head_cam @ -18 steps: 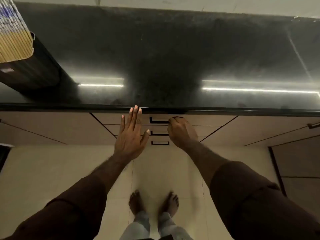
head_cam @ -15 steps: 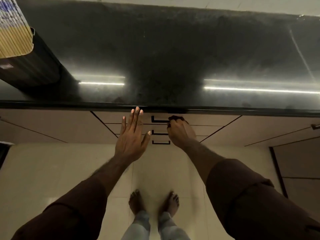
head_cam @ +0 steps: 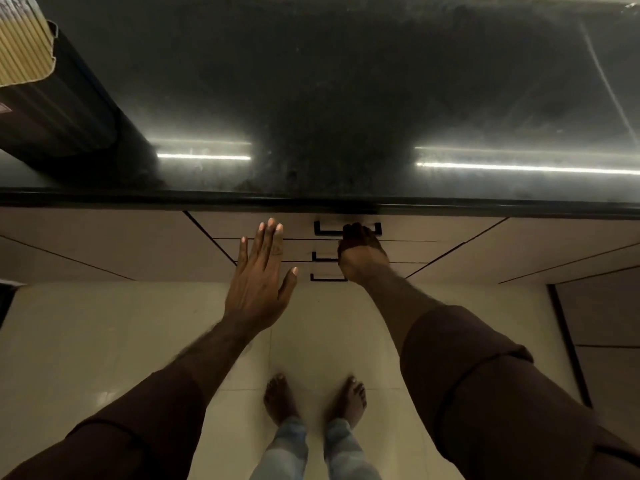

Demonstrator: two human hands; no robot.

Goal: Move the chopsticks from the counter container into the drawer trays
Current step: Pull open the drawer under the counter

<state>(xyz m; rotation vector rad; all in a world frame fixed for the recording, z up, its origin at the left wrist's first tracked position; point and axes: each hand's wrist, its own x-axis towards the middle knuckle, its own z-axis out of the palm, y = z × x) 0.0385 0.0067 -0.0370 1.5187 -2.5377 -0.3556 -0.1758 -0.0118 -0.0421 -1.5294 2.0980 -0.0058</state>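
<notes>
We take the top drawer handle [head_cam: 347,229] as our landmark, a dark bar running left to right just under the front edge of the black counter [head_cam: 346,98]. Our right hand [head_cam: 362,256] reaches it from below, fingers curled over the right half of the bar and touching it; whether they close fully round it we cannot tell. The top drawer [head_cam: 249,225] appears closed, its front in line with the fronts either side.

Our left hand [head_cam: 258,282] hangs to the left of the handle and a little lower, flat and empty, fingers straight and together, thumb spread toward the right. It holds nothing, and we cannot tell whether the fingertips touch the drawer front.

The chopsticks [head_cam: 22,46] are far to the upper left of the handle, at the frame's corner: a tight pale yellow bundle in a dark container [head_cam: 69,109] on the counter. Their long axes lie parallel, running from upper left to lower right in this view, and the ends nearest us are covered by the container's rim.

Two more handles [head_cam: 323,258] sit directly below the landmark. The counter's front edge runs straight across above it. Below it, pale floor [head_cam: 104,341] spreads wide, with only our bare feet [head_cam: 348,400] standing there.
</notes>
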